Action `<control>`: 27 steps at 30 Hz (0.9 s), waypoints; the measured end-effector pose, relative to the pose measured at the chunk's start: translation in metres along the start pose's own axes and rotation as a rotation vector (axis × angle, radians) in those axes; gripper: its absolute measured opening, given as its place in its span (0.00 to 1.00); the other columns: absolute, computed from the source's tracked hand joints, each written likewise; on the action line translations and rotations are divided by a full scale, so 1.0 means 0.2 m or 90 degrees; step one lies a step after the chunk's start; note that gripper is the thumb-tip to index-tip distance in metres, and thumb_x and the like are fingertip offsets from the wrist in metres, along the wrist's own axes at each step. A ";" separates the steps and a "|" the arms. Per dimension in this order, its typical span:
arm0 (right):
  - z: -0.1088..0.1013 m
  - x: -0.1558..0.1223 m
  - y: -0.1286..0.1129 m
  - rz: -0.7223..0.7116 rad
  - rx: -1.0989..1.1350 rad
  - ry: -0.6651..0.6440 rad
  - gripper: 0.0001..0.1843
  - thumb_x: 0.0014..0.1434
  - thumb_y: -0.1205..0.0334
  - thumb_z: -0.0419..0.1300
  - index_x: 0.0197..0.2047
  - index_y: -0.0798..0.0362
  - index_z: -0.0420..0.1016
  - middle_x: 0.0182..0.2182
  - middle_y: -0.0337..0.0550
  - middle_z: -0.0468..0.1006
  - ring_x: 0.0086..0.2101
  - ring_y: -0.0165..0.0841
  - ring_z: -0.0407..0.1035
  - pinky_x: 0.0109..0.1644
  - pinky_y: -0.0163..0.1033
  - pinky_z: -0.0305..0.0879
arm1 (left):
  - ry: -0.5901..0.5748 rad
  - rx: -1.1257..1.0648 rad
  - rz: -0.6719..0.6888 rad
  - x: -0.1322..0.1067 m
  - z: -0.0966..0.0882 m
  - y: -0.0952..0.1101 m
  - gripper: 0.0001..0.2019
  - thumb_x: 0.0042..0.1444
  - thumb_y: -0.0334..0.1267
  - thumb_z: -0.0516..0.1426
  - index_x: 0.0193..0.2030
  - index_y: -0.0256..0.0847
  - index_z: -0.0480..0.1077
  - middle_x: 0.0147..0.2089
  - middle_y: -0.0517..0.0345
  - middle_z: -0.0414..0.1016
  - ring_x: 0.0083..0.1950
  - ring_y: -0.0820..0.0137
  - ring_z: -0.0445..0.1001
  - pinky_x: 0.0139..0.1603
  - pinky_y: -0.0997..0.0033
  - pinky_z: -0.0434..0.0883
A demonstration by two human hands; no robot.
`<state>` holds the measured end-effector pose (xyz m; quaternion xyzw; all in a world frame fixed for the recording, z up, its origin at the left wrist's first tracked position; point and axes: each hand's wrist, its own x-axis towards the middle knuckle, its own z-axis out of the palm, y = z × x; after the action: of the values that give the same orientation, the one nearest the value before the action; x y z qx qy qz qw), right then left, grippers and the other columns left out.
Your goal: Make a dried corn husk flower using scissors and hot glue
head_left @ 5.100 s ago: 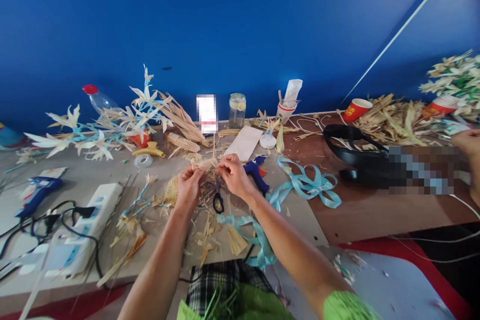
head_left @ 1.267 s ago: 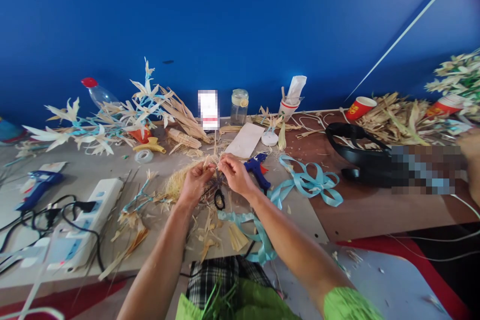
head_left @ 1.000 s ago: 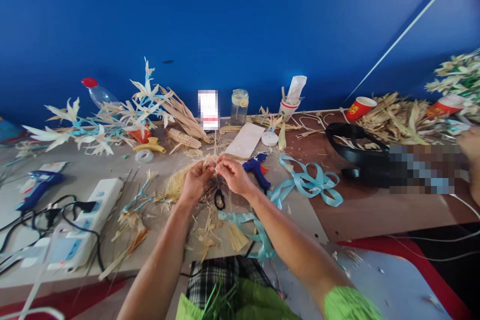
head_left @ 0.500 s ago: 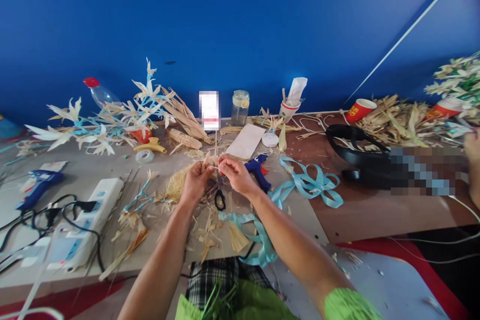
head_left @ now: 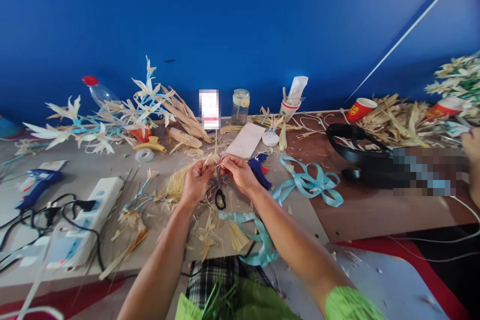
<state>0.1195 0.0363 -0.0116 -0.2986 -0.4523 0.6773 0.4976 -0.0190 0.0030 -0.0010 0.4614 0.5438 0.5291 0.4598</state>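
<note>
Above the scrap-strewn middle of the table, my left hand (head_left: 198, 180) pinches a small pale piece of corn husk (head_left: 209, 160). My right hand (head_left: 240, 172) is close beside it, thumb and fingers closed on a thin pale strand that runs toward the husk. Fingertips hide most of both pieces. Just below the hands lie scissors (head_left: 220, 199) with black handles. A nest of fine yellowish fibre (head_left: 174, 183) is left of my left hand. A blue glue gun (head_left: 259, 170) rests right of my right hand, with light-blue ribbon (head_left: 311, 182) beyond it.
Husk flowers on blue stems (head_left: 101, 120), a corn cob (head_left: 185, 137), a glass jar (head_left: 240, 106) and a paper cup (head_left: 289, 109) line the back. A power strip (head_left: 90, 220) with black cables is at left. Black headgear (head_left: 360, 160) and a co-worker's hand (head_left: 473, 155) are at right.
My hands stay near the same spot, still pinching. The right fingers have curled in and shifted slightly, and the strand between the hands now lies differently.
</note>
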 end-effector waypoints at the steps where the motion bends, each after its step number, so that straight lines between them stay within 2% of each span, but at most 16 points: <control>1: 0.00 0.00 0.00 0.001 0.002 0.002 0.17 0.50 0.49 0.64 0.24 0.53 0.69 0.21 0.36 0.68 0.23 0.26 0.59 0.32 0.35 0.56 | 0.003 0.001 0.001 0.00 0.00 0.00 0.10 0.47 0.42 0.61 0.32 0.38 0.67 0.23 0.66 0.63 0.23 0.78 0.57 0.24 0.77 0.55; 8: 0.02 -0.01 -0.02 0.048 0.111 -0.009 0.17 0.47 0.50 0.66 0.24 0.53 0.68 0.26 0.38 0.73 0.23 0.26 0.61 0.30 0.35 0.56 | -0.024 0.001 0.032 0.00 0.01 0.00 0.10 0.47 0.42 0.60 0.31 0.38 0.68 0.28 0.62 0.69 0.27 0.76 0.62 0.29 0.76 0.60; 11: 0.03 -0.01 -0.02 0.048 0.096 0.005 0.17 0.46 0.50 0.66 0.23 0.54 0.68 0.24 0.37 0.72 0.22 0.26 0.60 0.29 0.34 0.55 | -0.025 0.013 0.031 0.00 0.01 0.00 0.11 0.47 0.42 0.61 0.31 0.37 0.69 0.27 0.62 0.69 0.27 0.76 0.62 0.29 0.76 0.59; 16: 0.00 0.00 0.00 0.005 -0.044 0.011 0.17 0.51 0.48 0.61 0.24 0.53 0.66 0.19 0.35 0.67 0.22 0.27 0.58 0.29 0.35 0.54 | -0.019 0.033 0.030 -0.01 0.01 0.02 0.09 0.47 0.41 0.60 0.30 0.37 0.68 0.21 0.67 0.60 0.23 0.78 0.54 0.24 0.77 0.54; 21: -0.01 0.00 0.01 -0.061 -0.281 0.000 0.17 0.56 0.50 0.57 0.22 0.52 0.64 0.18 0.35 0.64 0.22 0.27 0.57 0.28 0.35 0.53 | -0.016 0.059 0.024 -0.01 0.01 0.04 0.08 0.47 0.40 0.59 0.30 0.37 0.69 0.21 0.67 0.59 0.23 0.78 0.54 0.24 0.77 0.54; 27: 0.00 -0.01 -0.02 -0.092 -0.341 -0.001 0.16 0.57 0.54 0.54 0.22 0.52 0.62 0.19 0.36 0.62 0.22 0.28 0.56 0.28 0.35 0.53 | -0.044 0.069 0.041 -0.01 0.01 0.03 0.09 0.47 0.41 0.60 0.28 0.36 0.69 0.22 0.65 0.60 0.23 0.78 0.55 0.24 0.77 0.54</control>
<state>0.1215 0.0353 -0.0076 -0.3858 -0.6357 0.4965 0.4477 -0.0171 0.0022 0.0042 0.5209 0.5406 0.4967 0.4354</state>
